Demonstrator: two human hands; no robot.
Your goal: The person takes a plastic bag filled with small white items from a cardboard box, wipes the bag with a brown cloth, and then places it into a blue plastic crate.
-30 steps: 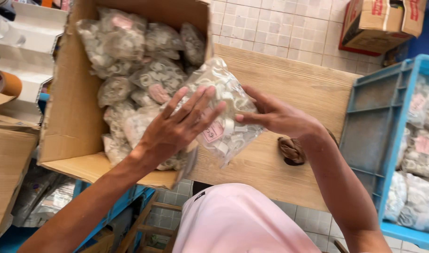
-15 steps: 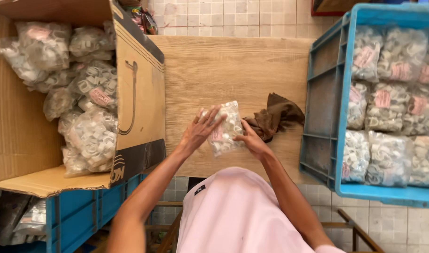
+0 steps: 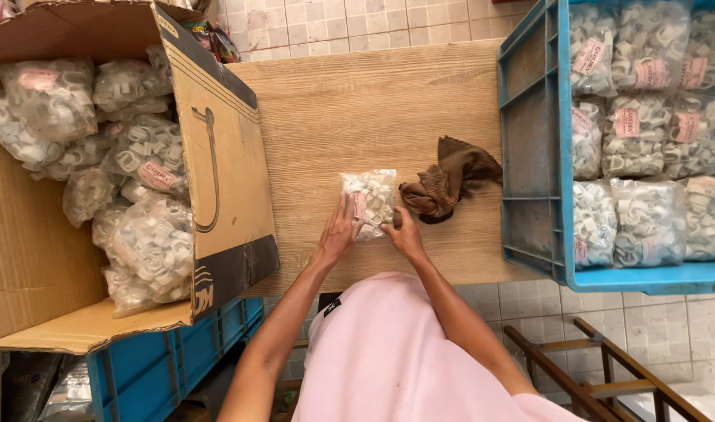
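Between the fingers of both hands lies a clear bag of small white plastic parts (image 3: 370,200), flat on the wooden table (image 3: 349,109). On its near left edge the left hand (image 3: 340,233) rests with fingers spread slightly apart, their tips pressing the plastic. At the near right corner the right hand (image 3: 405,233) touches the bag with fingers bent together; neither hand is wrapped around it. Just beyond the right fingertips, almost touching the bag, sits a crumpled brown cloth (image 3: 449,180). Farther out past that hand stands a blue crate (image 3: 529,148) with rows of the same filled bags packed flat inside. Well out from the left fingers, an open cardboard box (image 3: 217,172) holds a loose heap of more such bags. Under the forearms shows a pink shirt (image 3: 388,352).
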